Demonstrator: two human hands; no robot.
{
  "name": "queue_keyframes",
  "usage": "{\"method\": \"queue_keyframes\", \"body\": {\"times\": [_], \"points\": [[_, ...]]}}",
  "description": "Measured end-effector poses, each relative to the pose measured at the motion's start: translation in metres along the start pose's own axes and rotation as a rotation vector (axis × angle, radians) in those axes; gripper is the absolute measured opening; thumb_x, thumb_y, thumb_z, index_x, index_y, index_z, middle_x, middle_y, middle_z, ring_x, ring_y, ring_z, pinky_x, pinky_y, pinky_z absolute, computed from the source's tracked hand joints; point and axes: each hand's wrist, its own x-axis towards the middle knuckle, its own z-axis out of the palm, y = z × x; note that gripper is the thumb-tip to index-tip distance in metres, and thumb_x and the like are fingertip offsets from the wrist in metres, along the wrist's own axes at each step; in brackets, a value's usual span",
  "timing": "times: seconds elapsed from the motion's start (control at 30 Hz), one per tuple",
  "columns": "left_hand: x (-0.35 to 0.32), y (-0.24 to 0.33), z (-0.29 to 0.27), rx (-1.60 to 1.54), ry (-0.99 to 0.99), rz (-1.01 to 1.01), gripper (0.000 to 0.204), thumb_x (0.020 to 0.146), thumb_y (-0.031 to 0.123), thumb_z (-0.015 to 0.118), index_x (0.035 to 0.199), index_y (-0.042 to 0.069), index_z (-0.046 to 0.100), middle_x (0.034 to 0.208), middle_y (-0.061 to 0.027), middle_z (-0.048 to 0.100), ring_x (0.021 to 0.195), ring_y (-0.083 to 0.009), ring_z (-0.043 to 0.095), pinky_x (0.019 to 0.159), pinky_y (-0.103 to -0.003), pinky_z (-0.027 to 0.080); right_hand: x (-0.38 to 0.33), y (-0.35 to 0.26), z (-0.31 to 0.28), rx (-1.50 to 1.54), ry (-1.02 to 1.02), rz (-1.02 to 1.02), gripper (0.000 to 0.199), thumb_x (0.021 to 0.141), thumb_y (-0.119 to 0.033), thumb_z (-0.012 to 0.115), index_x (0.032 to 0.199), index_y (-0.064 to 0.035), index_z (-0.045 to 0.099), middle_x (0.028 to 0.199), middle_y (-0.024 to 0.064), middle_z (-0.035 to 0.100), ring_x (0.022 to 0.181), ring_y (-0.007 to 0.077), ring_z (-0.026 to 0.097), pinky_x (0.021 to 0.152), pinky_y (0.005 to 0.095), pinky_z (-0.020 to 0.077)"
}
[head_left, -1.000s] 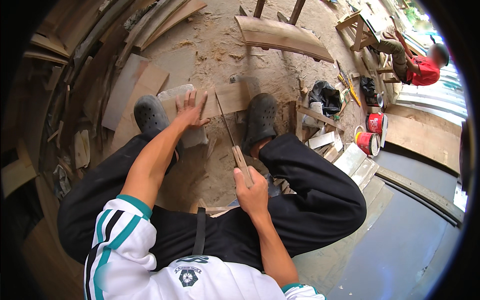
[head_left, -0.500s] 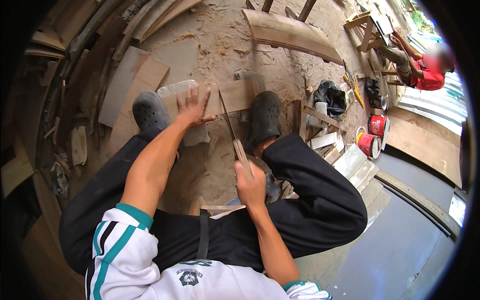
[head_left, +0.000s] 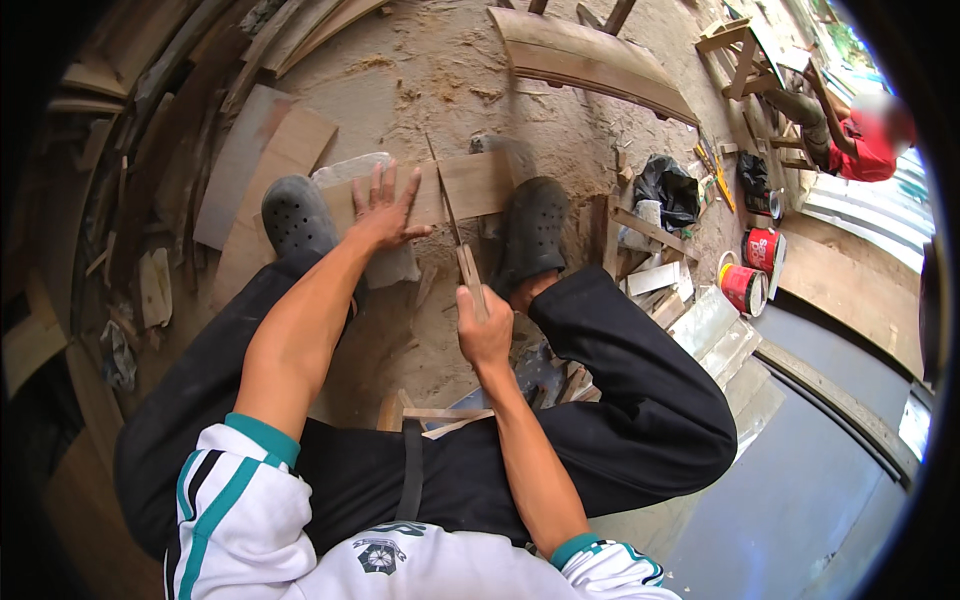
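A wooden board [head_left: 474,186] lies crosswise between my two dark clogs, propped on pale blocks [head_left: 393,264]. My left hand [head_left: 380,212] is pressed flat on its left part with the fingers spread. In my right hand [head_left: 484,328] is the wooden handle of a handsaw [head_left: 447,207], fingers wrapped round it. The narrow saw blade crosses the board just right of my left fingers, its tip reaching past the far edge. The left clog [head_left: 298,217] is by the board's left end, and the right clog [head_left: 532,230] stands against its right end.
Stacked planks [head_left: 165,150] fill the left side. A curved wooden panel [head_left: 600,68] stands on legs ahead. To the right lie a black plastic bag [head_left: 665,187], wood offcuts [head_left: 655,280] and red paint cans [head_left: 742,287]. Another person in a red shirt [head_left: 862,146] sits at far right.
My right hand has pushed the saw forward and slightly left, so more blade shows past the board's far edge. My left hand stays flat on the board.
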Motion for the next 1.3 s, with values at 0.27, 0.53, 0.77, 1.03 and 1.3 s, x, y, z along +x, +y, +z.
{"method": "queue_keyframes", "body": {"times": [0.27, 0.53, 0.77, 1.03, 1.3], "points": [[-0.007, -0.012, 0.004, 0.001, 0.028, -0.017, 0.109, 0.081, 0.074, 0.057, 0.158, 0.029, -0.006, 0.162, -0.0198, -0.017, 0.148, -0.0430, -0.019, 0.108, -0.071, -0.012, -0.076, -0.004, -0.034, 0.079, -0.048, -0.004, 0.023, 0.093, -0.018, 0.060, 0.081, 0.0012, 0.060, 0.061, 0.0134, 0.051, 0.055, 0.0232, 0.052, 0.056, 0.0377, 0.0411], [-0.005, -0.009, 0.002, 0.038, -0.008, -0.024, 0.107, 0.082, 0.073, 0.056, 0.158, 0.029, -0.005, 0.162, -0.0197, -0.017, 0.148, -0.0434, -0.018, 0.108, -0.071, -0.011, -0.039, 0.004, -0.021, 0.026, -0.035, -0.048, 0.026, 0.092, -0.021, 0.063, 0.078, 0.0010, 0.059, 0.065, 0.0218, 0.057, 0.059, 0.0389, 0.059, 0.055, 0.0437, 0.0430], [0.000, -0.002, 0.008, 0.024, 0.021, -0.006, 0.110, 0.079, 0.077, 0.056, 0.158, 0.030, -0.005, 0.162, -0.0191, -0.016, 0.148, -0.0423, -0.018, 0.109, -0.070, -0.009, -0.011, 0.025, -0.007, 0.101, -0.061, -0.073, 0.032, 0.095, -0.024, 0.060, 0.075, 0.0005, 0.056, 0.059, 0.0113, 0.048, 0.054, 0.0207, 0.049, 0.056, 0.0375, 0.0398], [-0.005, -0.011, 0.007, 0.047, 0.020, -0.036, 0.111, 0.079, 0.076, 0.058, 0.158, 0.029, -0.005, 0.162, -0.0204, -0.016, 0.148, -0.0441, -0.018, 0.109, -0.070, -0.009, -0.086, -0.015, -0.039, 0.103, -0.041, 0.019, 0.020, 0.093, -0.016, 0.061, 0.083, 0.0017, 0.063, 0.062, 0.0148, 0.053, 0.056, 0.0239, 0.053, 0.056, 0.0379, 0.0424], [0.001, 0.007, 0.006, 0.054, 0.008, -0.017, 0.111, 0.079, 0.075, 0.058, 0.158, 0.029, -0.005, 0.162, -0.0201, -0.015, 0.148, -0.0442, -0.018, 0.110, -0.070, -0.009, -0.007, 0.006, -0.002, 0.081, 0.018, 0.017, 0.032, 0.092, -0.024, 0.061, 0.072, -0.0001, 0.057, 0.064, 0.0222, 0.058, 0.062, 0.0435, 0.058, 0.055, 0.0454, 0.0426]]}}
